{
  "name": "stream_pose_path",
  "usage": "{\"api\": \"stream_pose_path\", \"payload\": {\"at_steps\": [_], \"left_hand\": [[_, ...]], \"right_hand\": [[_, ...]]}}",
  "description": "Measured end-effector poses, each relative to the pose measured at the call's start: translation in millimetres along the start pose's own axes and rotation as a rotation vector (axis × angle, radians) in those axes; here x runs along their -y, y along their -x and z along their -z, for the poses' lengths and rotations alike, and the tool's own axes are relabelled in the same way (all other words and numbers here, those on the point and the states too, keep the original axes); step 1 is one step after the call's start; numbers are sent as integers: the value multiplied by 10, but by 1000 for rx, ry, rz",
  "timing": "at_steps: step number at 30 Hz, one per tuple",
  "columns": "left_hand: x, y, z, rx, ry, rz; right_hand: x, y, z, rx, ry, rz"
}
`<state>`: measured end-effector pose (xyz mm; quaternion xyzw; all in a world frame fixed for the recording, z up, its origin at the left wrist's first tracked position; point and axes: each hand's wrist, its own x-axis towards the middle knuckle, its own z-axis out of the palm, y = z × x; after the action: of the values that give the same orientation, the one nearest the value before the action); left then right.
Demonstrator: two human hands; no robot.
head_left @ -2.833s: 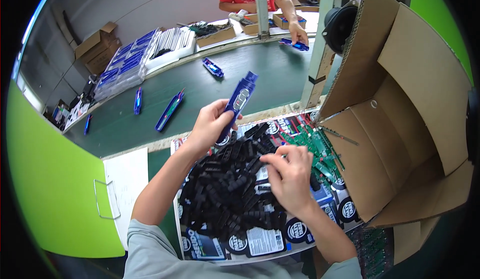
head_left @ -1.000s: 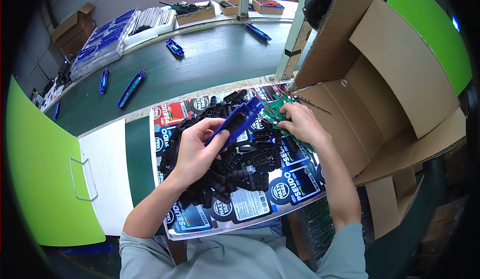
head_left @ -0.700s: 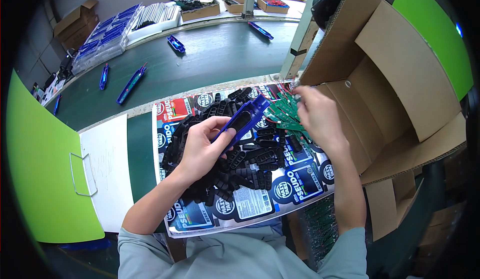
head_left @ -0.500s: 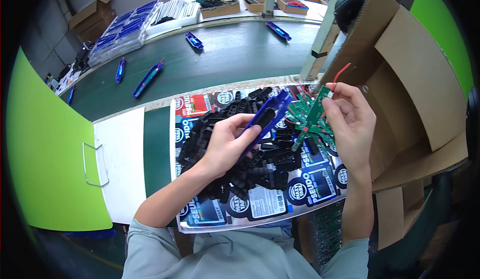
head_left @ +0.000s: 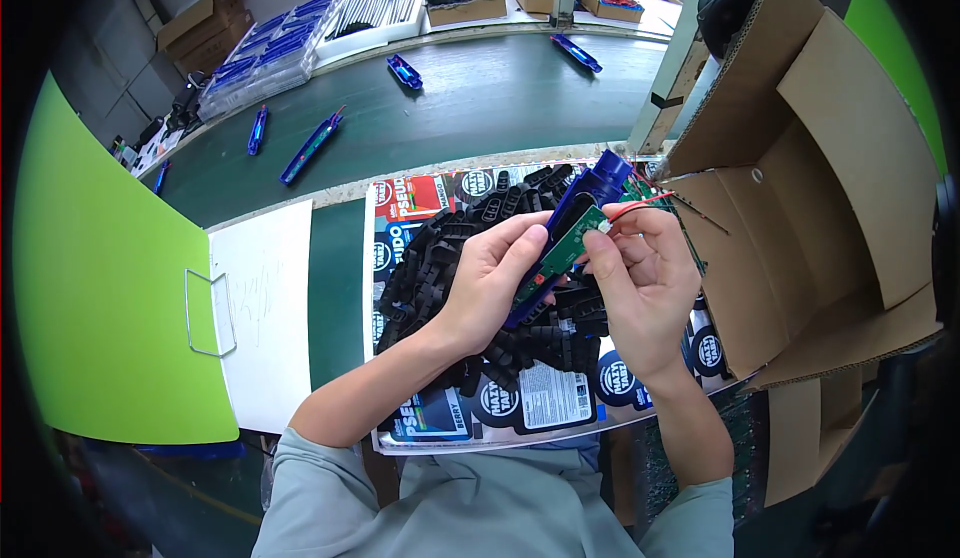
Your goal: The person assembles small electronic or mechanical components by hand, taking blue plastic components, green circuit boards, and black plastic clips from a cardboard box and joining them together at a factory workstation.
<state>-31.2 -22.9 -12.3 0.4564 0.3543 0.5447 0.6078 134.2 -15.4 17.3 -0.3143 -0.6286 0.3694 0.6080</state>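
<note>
My left hand (head_left: 492, 283) is closed round a blue plastic casing (head_left: 607, 174), a long open shell tilted up to the right. Between thumb and fingers, my right hand (head_left: 645, 283) pinches the upper end of a green circuit board (head_left: 562, 255) with red and black wires. The board lies along the casing's open side; whether it is seated inside I cannot tell. Under my hands, a heap of black plastic parts (head_left: 425, 273) covers much of the printed sheet (head_left: 590, 378). More green boards (head_left: 640, 190) lie behind my right hand, mostly hidden.
Several blue casings (head_left: 312, 145) lie on the green conveyor belt (head_left: 470, 88) beyond the sheet. A large open cardboard box (head_left: 790, 228) stands at right. White paper (head_left: 262, 318) and a bright green panel (head_left: 120, 288) are at left. Across the belt, a person in red works beside small boxes (head_left: 465, 8).
My right hand has brought the circuit board left and down from above the board pile to the blue casing. The view has shifted slightly.
</note>
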Motion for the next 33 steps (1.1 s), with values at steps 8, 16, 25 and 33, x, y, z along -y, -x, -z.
{"api": "stream_pose_path", "payload": {"at_steps": [8,16,25,33], "left_hand": [[7,-20,5,-3,2,10],[12,-42,-21,-25,42,34],[21,-60,-51,-62,143,37],[3,-28,-122,-31,125,0]], "right_hand": [[2,-34,16,37,-5,-27],[30,-36,-23,22,31,-28],[2,-67,9,30,168,60],[26,-145,25,-63,574,291]]}}
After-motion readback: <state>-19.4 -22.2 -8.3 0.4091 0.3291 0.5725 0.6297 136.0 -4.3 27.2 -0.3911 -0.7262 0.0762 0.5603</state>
